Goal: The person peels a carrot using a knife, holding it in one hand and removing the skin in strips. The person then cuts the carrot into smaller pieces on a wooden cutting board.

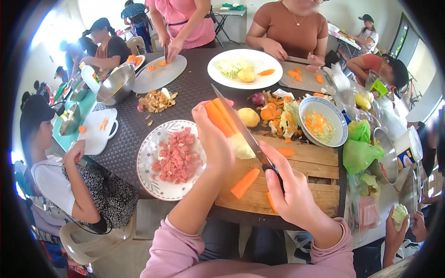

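Note:
My left hand (212,146) grips a bundle of long carrot pieces (220,118), held above the near edge of the table. In my right hand (292,191) is a kitchen knife (240,125) with a black handle, its blade slanting up to the left, beside the carrot pieces. Below lies a wooden cutting board (313,163) with a thick carrot piece (245,183) and a thinner carrot piece (285,152). A pale peeled chunk (242,146) sits at the board's far left, partly hidden by the knife. Left of my forearm is a patterned plate (147,173) of diced pink meat (179,156).
A bowl of shredded vegetables (321,125) stands beyond the board, near vegetable peelings (274,109), a potato (249,117) and a red onion (257,98). A white platter (226,57) lies farther off. Two people cut carrots across the table; another sits at left. Plastic bags (361,156) crowd the right.

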Demonstrator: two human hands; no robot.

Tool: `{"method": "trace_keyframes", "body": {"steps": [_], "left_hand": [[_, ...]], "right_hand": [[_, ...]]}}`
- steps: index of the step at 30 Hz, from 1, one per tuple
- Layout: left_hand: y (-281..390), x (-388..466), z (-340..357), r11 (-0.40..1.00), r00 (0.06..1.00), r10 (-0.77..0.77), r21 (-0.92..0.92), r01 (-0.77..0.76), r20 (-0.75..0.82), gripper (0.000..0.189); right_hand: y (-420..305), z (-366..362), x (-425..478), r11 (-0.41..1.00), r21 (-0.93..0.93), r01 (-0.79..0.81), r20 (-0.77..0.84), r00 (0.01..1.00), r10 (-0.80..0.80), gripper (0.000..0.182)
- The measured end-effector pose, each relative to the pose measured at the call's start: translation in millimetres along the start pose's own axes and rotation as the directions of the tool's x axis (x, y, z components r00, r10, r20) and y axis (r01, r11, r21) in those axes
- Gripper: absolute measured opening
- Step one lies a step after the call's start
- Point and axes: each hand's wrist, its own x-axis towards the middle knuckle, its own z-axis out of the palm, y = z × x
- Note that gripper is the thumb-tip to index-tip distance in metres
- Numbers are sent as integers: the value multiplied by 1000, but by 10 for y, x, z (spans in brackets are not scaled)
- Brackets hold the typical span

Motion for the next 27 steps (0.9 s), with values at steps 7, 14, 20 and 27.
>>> {"method": "trace_keyframes", "body": {"steps": [7,14,20,27], "left_hand": [[80,-97,49,1000,998,13,0,-13,54,32],[104,-53,51,1000,1000,21,10,-21,-3,33],[87,-21,2,997,997,75,-8,-75,2,29],[69,12,-60,998,998,34,-52,-31,51,29]], "right_hand": [[-43,-24,5,986,-163,-40,101,993,57,59],[47,26,-13,980,-198,35,60,998,-23,69],[8,-2,-36,966,-260,9,104,994,18,69],[-63,-30,-12,991,-116,-68,111,991,81,55]]}}
